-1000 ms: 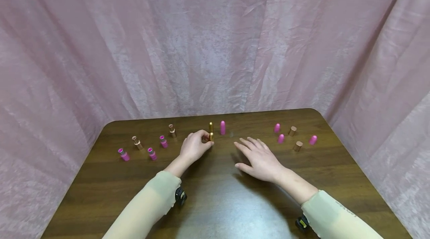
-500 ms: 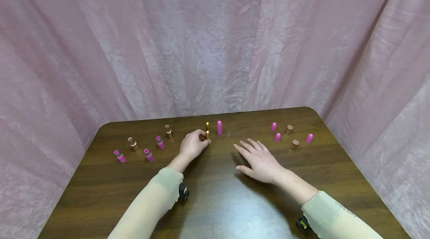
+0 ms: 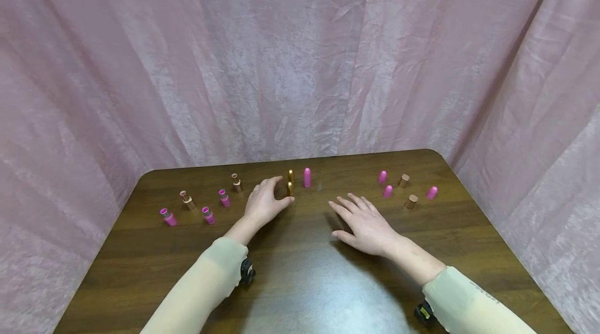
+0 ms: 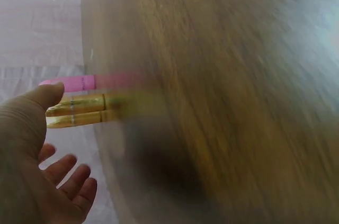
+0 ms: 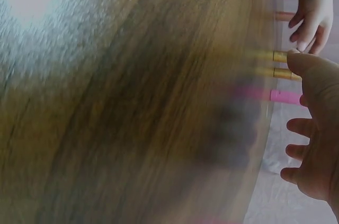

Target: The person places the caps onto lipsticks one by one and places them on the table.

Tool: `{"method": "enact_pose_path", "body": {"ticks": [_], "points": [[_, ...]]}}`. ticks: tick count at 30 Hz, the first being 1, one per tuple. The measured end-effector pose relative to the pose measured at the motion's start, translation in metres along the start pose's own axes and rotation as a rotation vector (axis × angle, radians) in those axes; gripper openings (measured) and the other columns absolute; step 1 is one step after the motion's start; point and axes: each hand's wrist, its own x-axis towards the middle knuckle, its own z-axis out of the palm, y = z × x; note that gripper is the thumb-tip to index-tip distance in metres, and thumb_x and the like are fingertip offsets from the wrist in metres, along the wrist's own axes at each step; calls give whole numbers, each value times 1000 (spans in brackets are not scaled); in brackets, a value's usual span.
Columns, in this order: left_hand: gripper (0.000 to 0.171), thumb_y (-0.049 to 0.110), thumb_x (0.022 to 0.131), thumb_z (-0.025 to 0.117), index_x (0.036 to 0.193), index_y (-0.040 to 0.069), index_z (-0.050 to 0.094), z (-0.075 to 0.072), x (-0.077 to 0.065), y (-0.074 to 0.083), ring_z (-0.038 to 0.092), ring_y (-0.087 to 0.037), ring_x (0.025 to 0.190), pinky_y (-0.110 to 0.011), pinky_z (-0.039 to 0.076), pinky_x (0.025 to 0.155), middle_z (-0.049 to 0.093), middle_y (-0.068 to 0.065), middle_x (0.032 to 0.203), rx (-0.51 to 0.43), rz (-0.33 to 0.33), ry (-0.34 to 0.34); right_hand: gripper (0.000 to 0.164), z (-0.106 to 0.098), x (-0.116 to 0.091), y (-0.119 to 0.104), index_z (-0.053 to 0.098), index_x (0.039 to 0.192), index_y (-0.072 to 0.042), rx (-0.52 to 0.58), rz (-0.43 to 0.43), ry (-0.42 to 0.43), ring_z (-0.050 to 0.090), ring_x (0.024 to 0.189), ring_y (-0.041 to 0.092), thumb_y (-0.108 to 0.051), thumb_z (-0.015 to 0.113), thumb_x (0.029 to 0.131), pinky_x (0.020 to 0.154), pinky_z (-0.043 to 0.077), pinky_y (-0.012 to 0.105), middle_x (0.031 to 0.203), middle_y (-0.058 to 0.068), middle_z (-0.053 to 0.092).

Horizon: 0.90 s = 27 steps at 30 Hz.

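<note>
Two capped gold lipstick tubes stand upright near the table's back, a front one [image 3: 290, 189] and a rear one [image 3: 291, 174]. Just right of them stands a capped pink lipstick tube [image 3: 307, 177]. My left hand [image 3: 263, 202] is beside the front gold tube, thumb and fingers spread apart and a gap showing between them. In the left wrist view its thumb overlaps the pink tube [image 4: 79, 83]. My right hand [image 3: 367, 227] hovers palm down over the table's middle right, fingers extended and holding nothing.
Uncapped lipstick bases stand at the left: three pink, including one pink base [image 3: 168, 217], and two rose-gold, including one rose-gold base [image 3: 187, 200]. Toward the right are three pink caps, one pink cap [image 3: 432, 193] outermost, and two copper caps [image 3: 411, 201]. A pink curtain [image 3: 300, 63] hangs behind the wooden table [image 3: 300, 282].
My left hand pinched the front gold lipstick tube earlier; now its fingers have let go and drawn back slightly left, leaving the tube upright. My right hand has barely moved.
</note>
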Motion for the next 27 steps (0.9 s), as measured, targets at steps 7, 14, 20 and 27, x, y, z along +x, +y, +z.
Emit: {"method": "enact_pose_path", "body": {"ticks": [7, 14, 20, 27], "points": [[91, 57, 91, 71, 163, 20, 29, -20, -14, 2, 36, -40, 144, -59, 28, 116, 38, -13, 159, 140, 158, 31, 74, -5, -5, 10, 45, 155, -14, -9, 32, 8, 32, 148, 41, -49, 69, 95, 119, 21, 61, 156, 15, 46], [87, 66, 94, 59, 162, 20, 31, -34, -29, 23, 24, -33, 152, -54, 10, 123, 33, -11, 164, 355, 420, 54, 72, -21, -10, 37, 45, 155, -11, -54, 102, 26, 33, 146, 44, -43, 71, 95, 115, 25, 66, 155, 18, 46], [87, 71, 96, 50, 164, 23, 26, -27, -41, 57, 18, -30, 154, -53, 6, 124, 24, -8, 168, 449, 604, -69, 71, -41, -11, 67, 45, 154, -9, -62, 192, 26, 32, 145, 45, -37, 72, 95, 114, 24, 67, 154, 20, 46], [86, 73, 96, 45, 165, 26, 22, -6, -46, 96, 17, -27, 155, -51, 5, 124, 19, -6, 169, 527, 701, -186, 50, -59, -4, 92, 63, 134, -5, -85, 254, 6, 49, 130, 45, -28, 75, 92, 101, 39, 64, 132, 18, 64]]}}
